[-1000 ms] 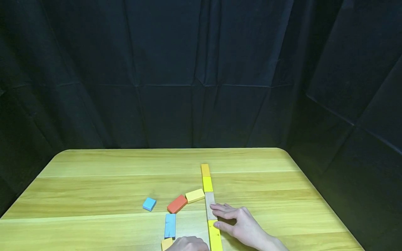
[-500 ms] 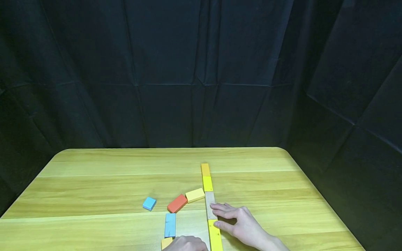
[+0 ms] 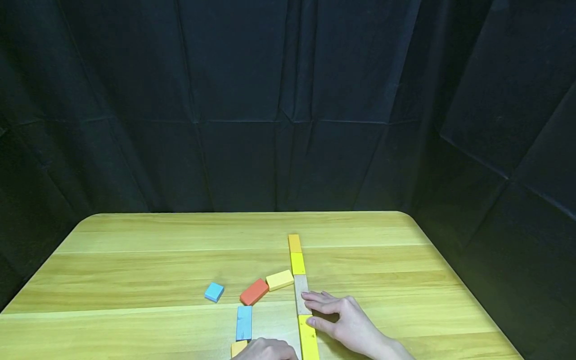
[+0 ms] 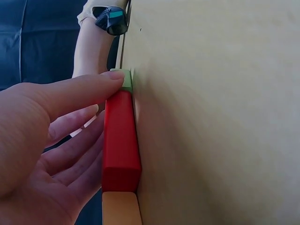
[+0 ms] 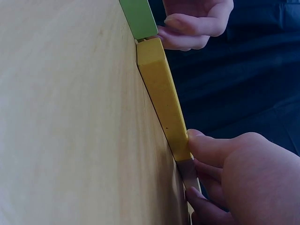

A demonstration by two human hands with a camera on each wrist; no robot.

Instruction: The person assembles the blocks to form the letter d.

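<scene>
My left hand (image 3: 268,350), partly cut off at the bottom of the head view, pinches a green block (image 4: 126,80). Its thumb lies on that block, beside a red block (image 4: 121,136) in the left wrist view; the grip's far side is hidden. My right hand (image 3: 348,324) rests on a straight row of blocks: fingertips on the grey block (image 3: 300,287), thumb at the long yellow block (image 3: 308,337). In the right wrist view the yellow block (image 5: 164,101) ends close to the green block (image 5: 140,18), with a narrow gap between them.
Farther along the row lie a short yellow block (image 3: 297,263) and an orange block (image 3: 294,243). A pale yellow block (image 3: 279,280), red block (image 3: 254,292) and blue block (image 3: 244,322) curve leftward. One small blue block (image 3: 214,292) lies apart on the wooden table (image 3: 135,280).
</scene>
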